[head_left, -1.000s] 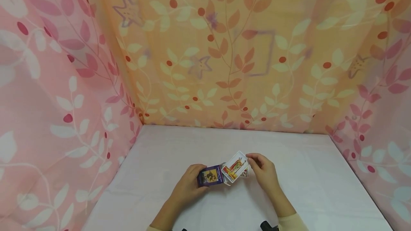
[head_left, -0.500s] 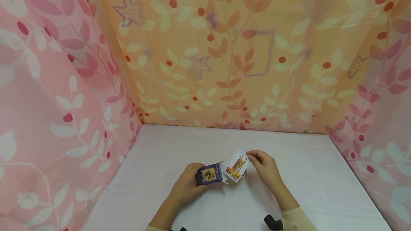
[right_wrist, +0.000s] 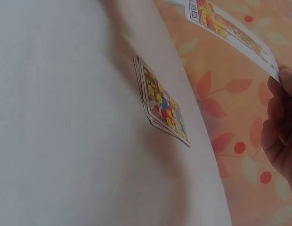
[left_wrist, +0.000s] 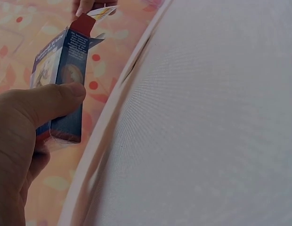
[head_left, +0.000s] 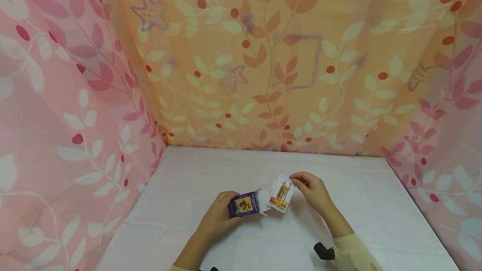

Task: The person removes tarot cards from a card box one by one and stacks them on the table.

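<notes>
A dark blue tarot card box [head_left: 243,205] is in my left hand [head_left: 217,217], with the thumb across its narrow side. Its end facing right is open, and a red flap [left_wrist: 83,23] sticks out there in the left wrist view. My right hand [head_left: 314,195] pinches a picture tarot card [head_left: 281,194] by its upper right corner, the robed figure facing up. Under that card, on the white table, lies a small stack of cards [right_wrist: 164,103], face up and slightly fanned. From the head, the held card mostly covers this stack.
The white-covered table [head_left: 211,166] reaches back to an orange leaf-patterned curtain [head_left: 263,66]. Pink patterned curtains stand at the left [head_left: 75,158] and right [head_left: 448,137]. A black wrist device [head_left: 324,251] sits by my right sleeve.
My right hand has drawn the card rightward and slightly back, away from the box's open end, turning it more upright. My left hand and the box have shifted only slightly left.
</notes>
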The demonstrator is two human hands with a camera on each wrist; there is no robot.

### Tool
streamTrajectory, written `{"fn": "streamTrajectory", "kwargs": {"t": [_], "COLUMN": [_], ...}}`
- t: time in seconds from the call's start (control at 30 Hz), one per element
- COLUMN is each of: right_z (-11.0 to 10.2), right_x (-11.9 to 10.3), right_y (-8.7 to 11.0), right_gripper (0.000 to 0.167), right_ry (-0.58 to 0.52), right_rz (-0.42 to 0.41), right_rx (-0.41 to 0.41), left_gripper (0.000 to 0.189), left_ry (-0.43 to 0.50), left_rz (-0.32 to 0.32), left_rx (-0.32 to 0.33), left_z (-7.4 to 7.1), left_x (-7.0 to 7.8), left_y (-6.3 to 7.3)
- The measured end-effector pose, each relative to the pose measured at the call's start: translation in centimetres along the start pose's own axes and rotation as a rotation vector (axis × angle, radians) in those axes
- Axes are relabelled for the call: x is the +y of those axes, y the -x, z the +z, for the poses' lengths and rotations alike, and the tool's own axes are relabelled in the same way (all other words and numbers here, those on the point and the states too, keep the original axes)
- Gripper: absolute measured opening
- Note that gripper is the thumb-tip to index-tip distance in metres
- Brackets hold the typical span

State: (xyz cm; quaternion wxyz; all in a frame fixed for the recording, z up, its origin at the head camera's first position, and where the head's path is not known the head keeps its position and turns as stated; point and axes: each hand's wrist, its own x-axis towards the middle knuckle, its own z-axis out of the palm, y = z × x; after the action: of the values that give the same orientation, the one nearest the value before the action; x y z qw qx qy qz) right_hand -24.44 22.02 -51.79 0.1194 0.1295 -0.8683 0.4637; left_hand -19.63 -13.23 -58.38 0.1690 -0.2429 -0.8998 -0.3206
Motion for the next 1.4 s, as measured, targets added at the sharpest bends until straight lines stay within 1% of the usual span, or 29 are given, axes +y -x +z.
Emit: {"fn": "streamTrajectory", "kwargs": {"t": [0.13,0.27,0.43,0.6,0.73,0.83,1.17,1.4], "right_z": [-0.1,-0.3,-0.4,-0.3,-0.1,0.0,0.4,1.0], "right_x": [0.6,0.9,1.0,1.4,2.1,2.5,3.3,4.2], "right_y": [-0.5,-1.0,-1.6,-2.3,-2.9,-3.2,-3.8,-3.8], "right_gripper": [0.011,0.012,0.013,0.013,0.012,0.012,0.013,0.012], "right_ry": [0.023,0.04,0.071,0.086,0.084,0.084,0.079,0.071], "right_rz": [0.004,0.008,0.043,0.047,0.028,0.027,0.085,0.115], "right_rx": [-0.011,-0.022,-0.045,-0.066,-0.066,-0.072,-0.111,-0.131], "left_gripper": [0.079,0.078,0.078,0.078,0.078,0.078,0.079,0.08], "left_ry": [0.003,0.006,0.012,0.008,0.008,0.007,0.002,0.007], "left_rz": [0.004,-0.003,-0.015,-0.025,-0.02,-0.016,-0.005,-0.008], "left_rx": [0.007,-0.003,-0.017,-0.026,-0.018,-0.014,-0.007,-0.01], "left_z": [-0.1,-0.1,-0.1,0.0,0.0,0.0,0.1,0.0], "left_x": [0.0,0.0,0.1,0.2,0.1,0.1,0.0,0.2], "left_y": [0.0,0.0,0.1,0.1,0.0,0.0,0.1,0.0]}}
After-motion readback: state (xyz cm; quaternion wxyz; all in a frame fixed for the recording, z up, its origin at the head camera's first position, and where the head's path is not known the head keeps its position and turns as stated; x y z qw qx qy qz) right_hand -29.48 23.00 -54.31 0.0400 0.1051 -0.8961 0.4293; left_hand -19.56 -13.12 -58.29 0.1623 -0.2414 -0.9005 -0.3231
